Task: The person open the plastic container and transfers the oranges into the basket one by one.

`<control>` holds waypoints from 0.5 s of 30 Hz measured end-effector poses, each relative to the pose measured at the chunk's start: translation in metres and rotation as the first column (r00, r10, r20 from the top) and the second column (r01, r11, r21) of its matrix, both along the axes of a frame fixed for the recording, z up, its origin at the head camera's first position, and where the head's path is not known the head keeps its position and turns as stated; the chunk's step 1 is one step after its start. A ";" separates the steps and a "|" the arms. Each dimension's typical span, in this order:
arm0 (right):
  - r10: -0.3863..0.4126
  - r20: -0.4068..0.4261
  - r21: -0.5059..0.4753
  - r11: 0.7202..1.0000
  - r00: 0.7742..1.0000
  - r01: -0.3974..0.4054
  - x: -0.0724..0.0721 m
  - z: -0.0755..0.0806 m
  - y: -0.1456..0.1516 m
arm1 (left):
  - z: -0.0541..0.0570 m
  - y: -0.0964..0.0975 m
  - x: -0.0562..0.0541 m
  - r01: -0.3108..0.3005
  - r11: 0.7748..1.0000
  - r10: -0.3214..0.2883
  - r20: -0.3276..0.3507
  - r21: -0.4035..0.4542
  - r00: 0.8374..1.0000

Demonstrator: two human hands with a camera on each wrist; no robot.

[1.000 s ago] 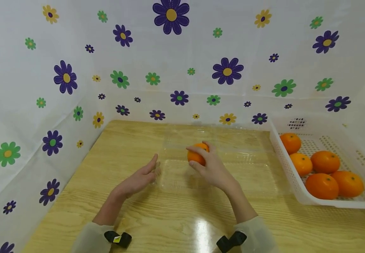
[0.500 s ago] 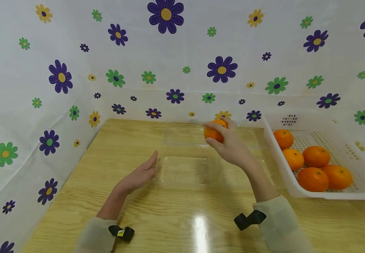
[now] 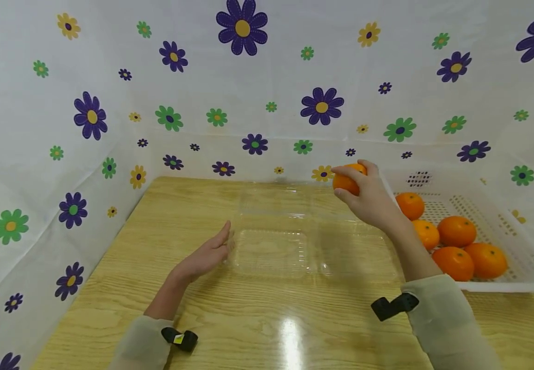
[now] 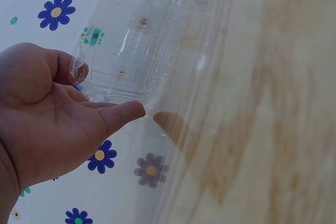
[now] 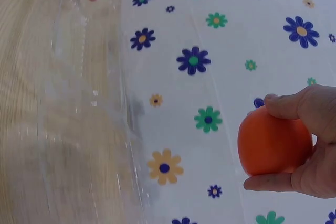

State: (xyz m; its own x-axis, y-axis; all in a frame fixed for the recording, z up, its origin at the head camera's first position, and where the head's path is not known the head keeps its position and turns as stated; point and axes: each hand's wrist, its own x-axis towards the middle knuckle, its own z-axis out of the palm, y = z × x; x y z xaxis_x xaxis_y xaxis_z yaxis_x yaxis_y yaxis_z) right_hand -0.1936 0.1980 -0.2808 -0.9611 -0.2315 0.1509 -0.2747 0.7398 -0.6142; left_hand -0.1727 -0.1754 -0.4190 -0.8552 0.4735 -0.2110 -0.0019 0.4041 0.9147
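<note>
My right hand point(image 3: 370, 198) grips a mandarin point(image 3: 346, 181) above the back right of a clear plastic container point(image 3: 271, 253). In the right wrist view the mandarin point(image 5: 273, 142) sits between thumb and fingers, above the table. The container lies on the table and has several shallow sections. Its see-through walls make the outline hard to follow. At the container's left edge is my left hand point(image 3: 204, 259), thumb pointing up. The left wrist view shows the left hand point(image 4: 58, 108) with fingers fairly straight, touching a corner of the clear plastic point(image 4: 126, 72).
A white perforated basket point(image 3: 516, 241) stands at the right with several mandarins point(image 3: 456, 231) in it. Its left wall is beside the right forearm. A flower-printed sheet point(image 3: 276, 77) hangs along the back and left of the wooden table point(image 3: 248, 313).
My right hand has lifted the mandarin from over the container's middle and carried it right and back, towards the basket. The left hand has stayed at the container's left edge.
</note>
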 end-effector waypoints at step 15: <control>-0.098 0.003 0.067 0.993 0.995 0.098 -0.005 -0.005 0.066 | -0.001 0.001 0.001 -0.007 0.999 0.006 -0.031 -0.047 1.000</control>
